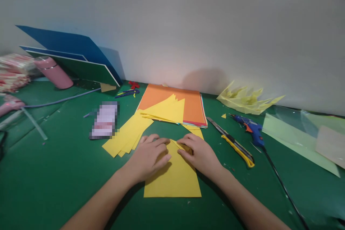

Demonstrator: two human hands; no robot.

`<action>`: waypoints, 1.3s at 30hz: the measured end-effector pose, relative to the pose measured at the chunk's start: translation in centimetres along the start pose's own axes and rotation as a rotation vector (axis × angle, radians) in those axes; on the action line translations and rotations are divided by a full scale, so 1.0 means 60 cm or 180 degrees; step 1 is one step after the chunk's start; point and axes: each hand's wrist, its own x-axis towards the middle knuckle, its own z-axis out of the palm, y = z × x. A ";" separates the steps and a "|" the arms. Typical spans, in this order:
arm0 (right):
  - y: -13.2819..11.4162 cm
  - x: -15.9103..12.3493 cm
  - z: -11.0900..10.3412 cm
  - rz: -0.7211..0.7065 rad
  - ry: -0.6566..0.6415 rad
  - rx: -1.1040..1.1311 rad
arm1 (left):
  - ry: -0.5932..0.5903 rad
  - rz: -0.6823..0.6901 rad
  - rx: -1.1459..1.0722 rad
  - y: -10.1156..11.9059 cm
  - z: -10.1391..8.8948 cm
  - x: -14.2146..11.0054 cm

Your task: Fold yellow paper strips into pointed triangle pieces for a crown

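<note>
A sheet of yellow paper (pixel 172 183) lies on the table in front of me, its far end narrowed to a blunt tip with a folded edge on the right. My left hand (pixel 152 156) is on its left side, fingers bent over the far edge and thumb on the sheet. Thumb and fingers of my right hand (pixel 198 152) close on the folded edge near the tip. Just beyond are yellow triangles (pixel 167 109), stacked on orange sheets (pixel 172 95). A fan of yellow paper strips (pixel 128 134) lies left of them. Parts of the sheet are hidden under both hands.
A yellow utility knife (pixel 234 145) and a blue glue gun (pixel 253 129) with its cord lie right. Behind are a pale yellow paper crown (pixel 248 99) and green sheets (pixel 299 143). Leftward are a phone (pixel 105 120), a pink flask (pixel 55 73) and leaning boards (pixel 72 48).
</note>
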 end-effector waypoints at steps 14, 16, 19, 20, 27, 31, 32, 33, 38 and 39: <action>0.001 -0.009 0.016 -0.0533 0.0401 -0.0702 | 0.0416 -0.0149 -0.0043 0.000 0.023 0.001; 0.002 -0.009 0.018 -0.0573 0.0453 -0.0732 | 0.0409 -0.0070 0.0013 0.002 0.021 0.001; 0.006 -0.011 0.018 -0.0640 0.0477 -0.0714 | 0.0369 -0.0007 0.0029 0.002 0.017 0.003; 0.006 -0.012 0.017 -0.0668 0.0481 -0.0701 | 0.0350 -0.0003 0.0022 0.001 0.016 0.003; 0.006 -0.016 0.014 -0.0786 0.0612 -0.0651 | 0.0190 -0.0123 -0.0129 -0.006 0.018 0.004; 0.008 -0.013 0.017 -0.0819 0.0558 -0.0652 | 0.0238 -0.0145 -0.0030 -0.003 0.025 0.001; 0.008 -0.013 0.017 -0.0823 0.0571 -0.0649 | 0.0233 -0.0135 0.0015 -0.002 0.026 0.000; 0.008 -0.012 0.018 -0.0828 0.0592 -0.0647 | 0.0220 -0.0123 0.0066 -0.002 0.026 -0.001; 0.009 -0.013 0.018 -0.0823 0.0592 -0.0692 | 0.0142 -0.0042 0.0359 -0.003 0.024 -0.004; 0.009 -0.013 0.018 -0.0821 0.0577 -0.0699 | 0.0149 -0.0018 0.0419 -0.003 0.024 -0.005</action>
